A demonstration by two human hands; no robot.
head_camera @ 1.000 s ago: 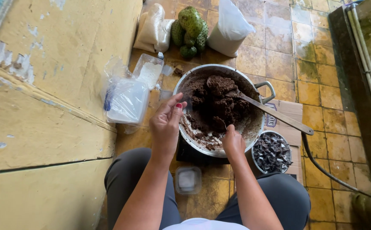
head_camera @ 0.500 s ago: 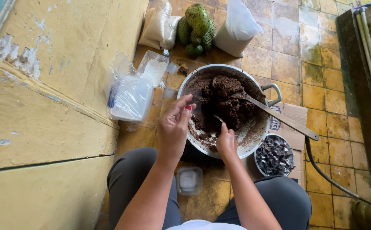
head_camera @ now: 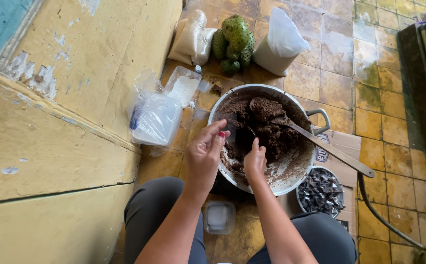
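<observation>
Brown paste (head_camera: pixel 266 124) sits in the pot (head_camera: pixel 225 105), floor centre. Right hand (head_camera: pixel 255 161) has moved deeper in from the 6 o'clock rim, fingers curled and pinching a small spoon (head_camera: pixel 244 128) into the paste. Left hand (head_camera: pixel 204 155) has dropped to the 8 o'clock rim, fingers pressed together, holding nothing. Scooping under way. Ladle (head_camera: pixel 330 149) leans at 3 o'clock.

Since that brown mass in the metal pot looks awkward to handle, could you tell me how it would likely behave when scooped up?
The brown mass probably feels sticky: smears coat the metal pot. It stands in clumps, so likely dense and soft.
</observation>
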